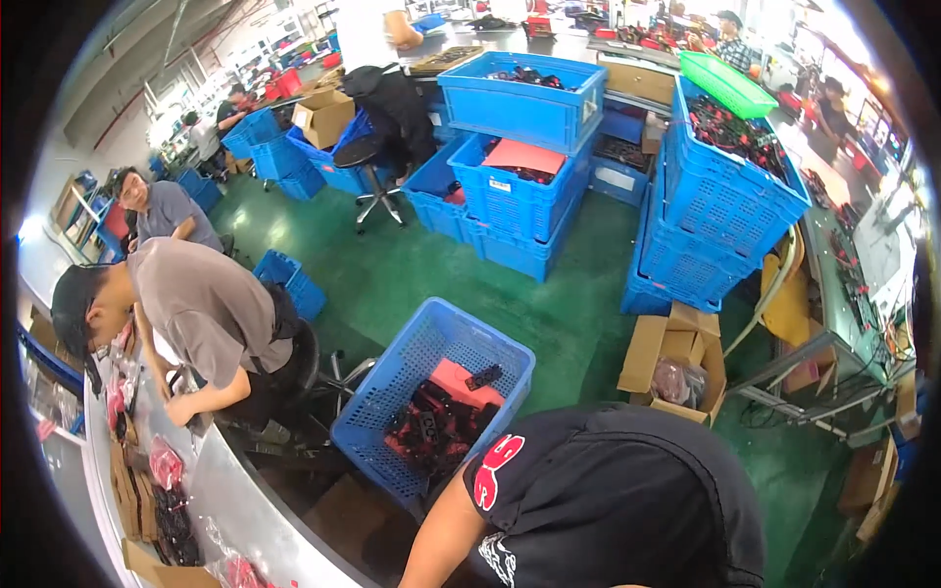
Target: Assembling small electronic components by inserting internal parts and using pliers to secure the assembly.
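Observation:
Neither of my hands shows in the head view. A shoulder in a black T-shirt (608, 500) with a red print on the sleeve fills the lower edge. A bare upper arm (436, 539) runs down out of the picture from it, and I cannot tell whether the arm is mine. Just beyond the shoulder stands a blue plastic crate (392, 377) on the green floor, holding black parts and a red sheet.
At the left, a person in a grey shirt and black cap (196, 314) leans over a metal bench (230, 490) with pink bags (165, 463). An open cardboard box (647, 353) sits on the right. Stacked blue crates (520, 206) stand behind, and a black stool (365, 155) farther back.

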A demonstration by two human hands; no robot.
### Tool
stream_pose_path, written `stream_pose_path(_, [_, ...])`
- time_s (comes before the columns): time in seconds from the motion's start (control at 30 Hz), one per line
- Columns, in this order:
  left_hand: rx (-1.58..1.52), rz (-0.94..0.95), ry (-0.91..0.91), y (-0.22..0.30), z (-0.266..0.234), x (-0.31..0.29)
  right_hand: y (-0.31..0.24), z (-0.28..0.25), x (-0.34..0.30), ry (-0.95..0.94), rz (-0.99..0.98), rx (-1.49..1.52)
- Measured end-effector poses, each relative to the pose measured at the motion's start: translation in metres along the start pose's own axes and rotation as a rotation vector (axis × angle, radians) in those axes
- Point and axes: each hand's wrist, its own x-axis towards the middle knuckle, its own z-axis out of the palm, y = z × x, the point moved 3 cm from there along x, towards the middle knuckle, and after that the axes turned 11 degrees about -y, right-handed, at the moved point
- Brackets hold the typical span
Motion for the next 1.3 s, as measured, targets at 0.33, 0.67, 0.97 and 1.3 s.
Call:
stream_pose_path(0.33, [-0.255,-0.517,0.281,-0.076,0.004,-0.066,0.017,-0.051,-0.023,-0.246,0.107,0.540])
stream_pose_path(0.67, [-1.723,-0.710,0.247,-0.070,-0.010,-0.086,-0.037,-0.112,-0.072,-0.580,0.538,0.285])
stream_pose_path(0.97, [-1.921,-0.852,0.021,-0.039,0.006,-0.063,-0.044,-0.123,-0.037,-0.508,0.486,0.268])
stream_pose_path(1.3, [-2.130,-0.923,0.080,-0.040,0.010,-0.066,-0.040,-0.073,-0.002,-0.394,0.627,1.013])
